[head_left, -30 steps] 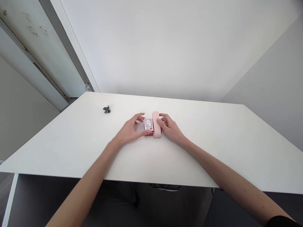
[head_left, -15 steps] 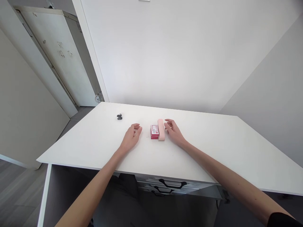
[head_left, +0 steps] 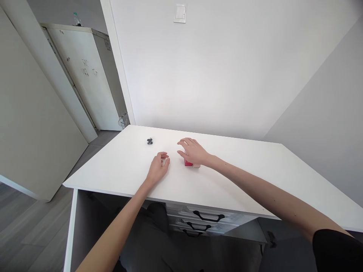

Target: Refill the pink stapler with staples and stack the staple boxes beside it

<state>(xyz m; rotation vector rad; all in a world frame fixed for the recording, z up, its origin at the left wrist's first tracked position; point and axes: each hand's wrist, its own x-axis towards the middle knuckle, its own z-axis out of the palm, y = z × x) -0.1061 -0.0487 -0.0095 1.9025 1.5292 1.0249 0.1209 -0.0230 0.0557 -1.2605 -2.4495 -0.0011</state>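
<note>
My right hand [head_left: 195,152] hovers over a small stack of red and white boxes [head_left: 188,164], its thumb and fingers apart with nothing between them. It hides most of the boxes and of the pink, long stapler-like object [head_left: 196,166] standing against their right side. To the left of the boxes, my left hand [head_left: 158,167] rests on the white desk [head_left: 176,187], fingers loosely curved, thumb apart, holding nothing. Farther back on the left lies a small black staple remover [head_left: 149,141].
A white wall with a light switch [head_left: 180,13] rises behind the desk. Drawers with black handles [head_left: 208,217] sit under the front edge. A white fridge [head_left: 85,71] with a bottle [head_left: 76,19] on top stands beyond the doorway at the left.
My right hand has moved left from beside the pink object to above it and the boxes. My left hand stays in nearly the same place. The view has tilted up a little.
</note>
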